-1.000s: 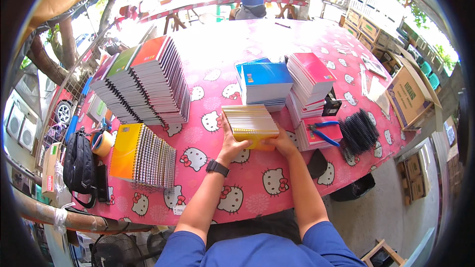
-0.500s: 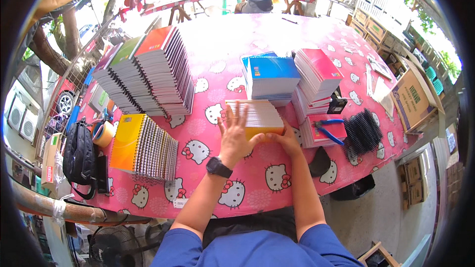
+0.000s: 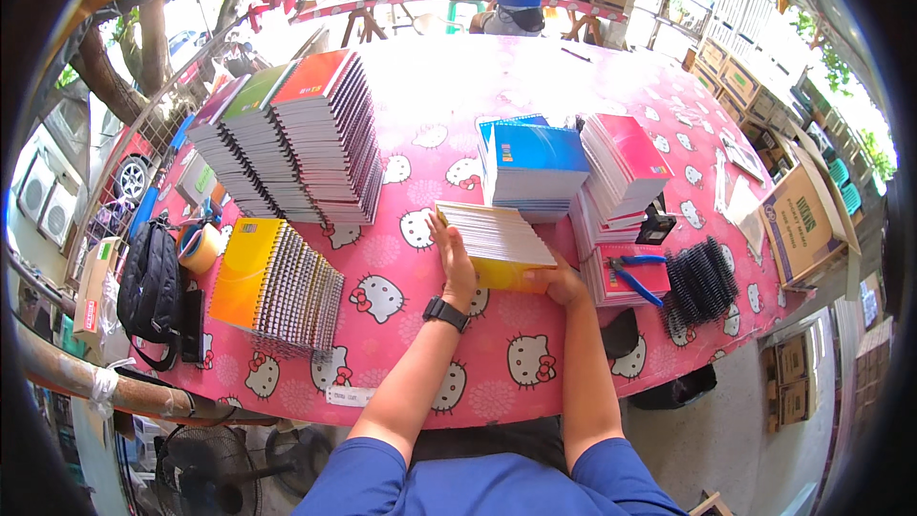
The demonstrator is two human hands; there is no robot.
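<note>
The tablecloth (image 3: 411,277) is pink with white cartoon cats, the stack (image 3: 497,241) under the hands shows white page edges over a yellow cover, the notebooks (image 3: 533,164) behind it are blue, the pile (image 3: 626,158) beside those pink-red, the pliers (image 3: 630,272) blue-handled, the combs (image 3: 702,279) black.

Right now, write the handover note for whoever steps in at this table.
Left hand: flat against the left edge of the yellow stack.
Right hand: gripping that stack's near right corner.
Stack sits on the pink table, tilted, in front of the blue pile.
Done: sorted piles stand left and right.
Left: this stack is not yet squared or put with a pile.
</note>
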